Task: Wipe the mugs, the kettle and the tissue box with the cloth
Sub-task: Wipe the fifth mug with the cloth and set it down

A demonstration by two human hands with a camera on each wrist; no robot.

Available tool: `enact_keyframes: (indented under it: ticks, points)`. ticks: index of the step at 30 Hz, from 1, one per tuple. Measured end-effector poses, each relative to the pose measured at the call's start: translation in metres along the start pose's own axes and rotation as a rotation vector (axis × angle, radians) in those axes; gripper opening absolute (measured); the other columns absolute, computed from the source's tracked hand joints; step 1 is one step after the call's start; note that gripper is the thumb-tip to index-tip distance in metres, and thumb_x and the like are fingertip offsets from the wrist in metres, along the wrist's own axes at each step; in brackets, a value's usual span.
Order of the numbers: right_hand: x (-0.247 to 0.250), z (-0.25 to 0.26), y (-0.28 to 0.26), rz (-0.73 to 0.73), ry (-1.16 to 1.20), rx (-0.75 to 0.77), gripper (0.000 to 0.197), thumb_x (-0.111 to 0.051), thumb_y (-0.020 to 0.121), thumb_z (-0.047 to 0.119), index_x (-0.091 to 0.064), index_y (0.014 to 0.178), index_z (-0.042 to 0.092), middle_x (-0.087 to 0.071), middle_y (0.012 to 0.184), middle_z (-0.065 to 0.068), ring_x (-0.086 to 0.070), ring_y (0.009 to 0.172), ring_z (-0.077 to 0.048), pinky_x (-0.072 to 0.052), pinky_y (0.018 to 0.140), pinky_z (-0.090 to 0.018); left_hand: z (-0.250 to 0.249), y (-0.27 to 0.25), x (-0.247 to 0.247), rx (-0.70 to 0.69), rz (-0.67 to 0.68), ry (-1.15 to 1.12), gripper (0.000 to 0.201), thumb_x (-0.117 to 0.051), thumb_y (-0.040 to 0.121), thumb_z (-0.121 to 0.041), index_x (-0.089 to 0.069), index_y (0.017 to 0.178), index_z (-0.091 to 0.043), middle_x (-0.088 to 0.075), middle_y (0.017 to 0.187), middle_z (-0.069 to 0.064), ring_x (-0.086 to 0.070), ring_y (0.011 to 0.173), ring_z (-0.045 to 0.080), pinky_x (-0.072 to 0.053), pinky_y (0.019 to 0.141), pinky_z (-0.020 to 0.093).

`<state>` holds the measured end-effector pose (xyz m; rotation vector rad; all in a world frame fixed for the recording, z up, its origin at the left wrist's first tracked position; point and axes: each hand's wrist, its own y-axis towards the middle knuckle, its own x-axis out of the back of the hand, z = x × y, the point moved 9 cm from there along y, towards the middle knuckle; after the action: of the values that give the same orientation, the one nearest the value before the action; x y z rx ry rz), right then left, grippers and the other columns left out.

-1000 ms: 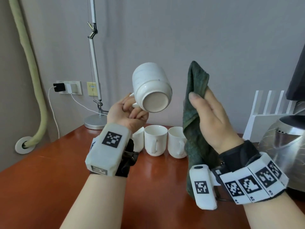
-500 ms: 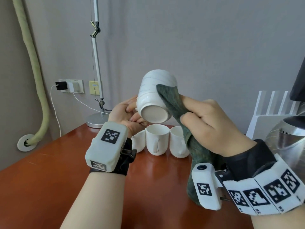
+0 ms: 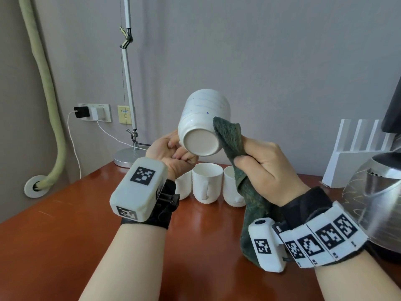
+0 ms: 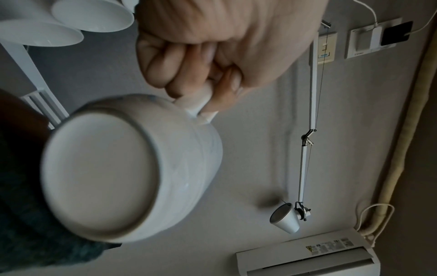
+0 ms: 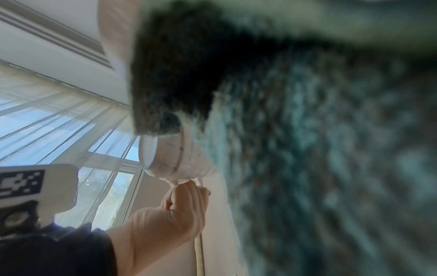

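My left hand (image 3: pixel 173 152) grips the handle of a white mug (image 3: pixel 201 124) and holds it in the air, its base turned toward me. In the left wrist view the mug (image 4: pixel 123 168) fills the lower left, fingers (image 4: pixel 170 61) curled round the handle. My right hand (image 3: pixel 264 170) clutches a dark green cloth (image 3: pixel 232 144) and presses its top fold against the mug's right side. The cloth (image 5: pixel 307 149) fills most of the right wrist view, with the mug (image 5: pixel 175 158) behind it. A steel kettle (image 3: pixel 377 192) stands at the right edge. No tissue box shows.
Three more white mugs (image 3: pixel 207 183) stand in a row on the brown table (image 3: pixel 65 235) below the raised one. A white rack (image 3: pixel 358 153) is behind the kettle. A lamp base (image 3: pixel 128 158) and stem rise at the back; wall sockets (image 3: pixel 95 111) and a hose (image 3: pixel 50 105) are left.
A second ago the cloth was held apart from the mug. My right hand brought it against the mug's right side, and it has since slid lower, toward the base.
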<state>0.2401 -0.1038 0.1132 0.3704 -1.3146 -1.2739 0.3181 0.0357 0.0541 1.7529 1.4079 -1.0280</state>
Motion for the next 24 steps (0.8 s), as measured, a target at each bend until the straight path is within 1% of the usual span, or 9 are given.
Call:
enact_keyframes:
  ticks: [3,6,9,11,13,15,17,22,24]
  points:
    - [0.001,0.002,0.002,0.021,0.083,-0.013,0.043,-0.046,0.080,0.004,-0.042,0.062,0.043,-0.033,0.052,0.004,-0.031,0.049,-0.018,-0.028,0.046,-0.036,-0.001,0.000,-0.001,0.017,-0.018,0.093,0.039,-0.042,0.071,-0.008,-0.030,0.035,-0.016,-0.023,0.032,-0.007,-0.001,0.044,0.004,-0.007,0.034,0.021]
    - [0.000,0.009,0.004,0.083,0.113,0.000,0.041,-0.044,0.076,0.003,-0.043,0.056,0.039,-0.026,0.047,0.006,-0.023,0.046,-0.013,-0.020,0.048,-0.028,0.003,0.000,-0.004,0.182,0.062,0.174,0.041,-0.047,0.082,-0.016,-0.036,0.042,-0.018,-0.027,0.035,-0.007,-0.003,0.042,0.005,-0.008,0.033,0.020]
    - [-0.003,0.010,0.003,0.140,0.035,-0.003,0.047,-0.043,0.074,0.006,-0.047,0.054,0.049,-0.024,0.044,0.007,-0.021,0.044,-0.010,-0.020,0.048,-0.022,0.004,0.000,-0.003,0.264,0.088,0.216,0.042,-0.047,0.088,-0.023,-0.039,0.047,-0.019,-0.030,0.036,-0.005,-0.006,0.040,0.006,-0.017,0.028,0.022]
    - [-0.004,0.007,0.003,0.140,0.026,-0.028,0.043,-0.043,0.074,0.009,-0.046,0.054,0.047,-0.024,0.044,0.007,-0.021,0.044,-0.010,-0.020,0.048,-0.021,0.003,0.002,-0.001,0.249,0.090,0.186,0.042,-0.048,0.089,-0.023,-0.038,0.048,-0.020,-0.029,0.036,-0.005,-0.005,0.041,0.006,-0.018,0.029,0.024]
    - [-0.002,0.002,0.002,0.107,0.069,-0.057,0.041,-0.044,0.074,0.008,-0.047,0.057,0.045,-0.026,0.045,0.008,-0.022,0.045,-0.009,-0.021,0.048,-0.022,0.003,0.001,-0.002,0.221,0.099,0.115,0.044,-0.047,0.089,-0.021,-0.038,0.046,-0.019,-0.028,0.036,-0.005,-0.004,0.041,0.006,-0.012,0.032,0.025]
    - [-0.002,-0.005,0.001,0.074,0.113,-0.079,0.039,-0.045,0.074,0.006,-0.048,0.060,0.042,-0.027,0.047,0.009,-0.023,0.047,-0.008,-0.021,0.049,-0.024,-0.002,0.002,0.002,0.154,0.064,0.058,0.043,-0.046,0.084,-0.016,-0.035,0.043,-0.018,-0.027,0.034,-0.005,-0.003,0.042,0.005,-0.004,0.041,0.021]
    - [-0.004,-0.011,-0.001,0.068,0.130,-0.096,0.035,-0.046,0.075,0.005,-0.045,0.058,0.036,-0.028,0.048,0.008,-0.024,0.048,-0.009,-0.021,0.049,-0.026,-0.008,0.005,0.007,0.090,0.019,-0.012,0.040,-0.045,0.080,-0.011,-0.030,0.043,-0.019,-0.025,0.034,-0.006,-0.002,0.042,0.004,-0.002,0.045,0.018]
    - [-0.007,-0.020,-0.004,0.049,0.148,-0.109,0.045,-0.046,0.075,0.003,-0.044,0.055,0.043,-0.028,0.047,0.010,-0.023,0.047,-0.008,-0.019,0.048,-0.030,-0.009,0.006,0.015,0.032,-0.044,-0.060,0.038,-0.043,0.077,-0.008,-0.028,0.043,-0.018,-0.024,0.035,-0.007,-0.002,0.044,0.004,-0.003,0.048,0.017]
    - [-0.006,-0.024,-0.005,0.047,0.111,-0.105,0.047,-0.046,0.075,0.003,-0.043,0.054,0.045,-0.028,0.046,0.009,-0.022,0.047,-0.008,-0.019,0.048,-0.028,-0.010,0.007,0.017,0.014,-0.071,-0.091,0.038,-0.042,0.075,-0.006,-0.029,0.041,-0.016,-0.024,0.036,-0.007,-0.002,0.045,0.004,-0.004,0.048,0.017]
